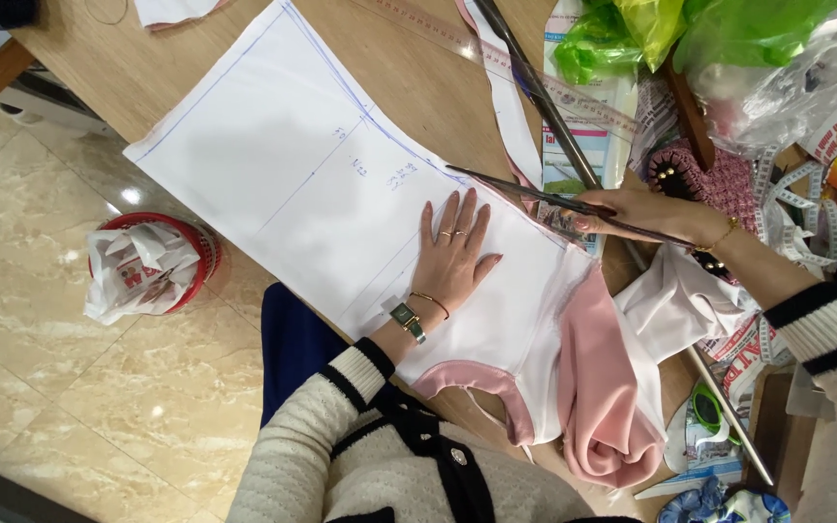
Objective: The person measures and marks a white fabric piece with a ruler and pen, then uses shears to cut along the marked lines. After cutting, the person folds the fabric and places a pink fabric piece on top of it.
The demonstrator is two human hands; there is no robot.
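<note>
A white paper pattern (283, 165) with blue drawn lines lies over pink fabric (603, 407) on a wooden table (409, 77). My left hand (455, 254) presses flat on the pattern, fingers spread, with rings, a bracelet and a wristwatch on it. My right hand (646, 213) grips long dark scissors (535, 192), blades pointing left along the pattern's upper edge, cutting next to the blue line.
A clear ruler (496, 60) and a long dark rod (554, 126) lie across the table. Green plastic bags (690, 29), a measuring tape (806, 213) and white cloth (675, 305) crowd the right side. A red waste basket (152, 263) stands on the marble floor.
</note>
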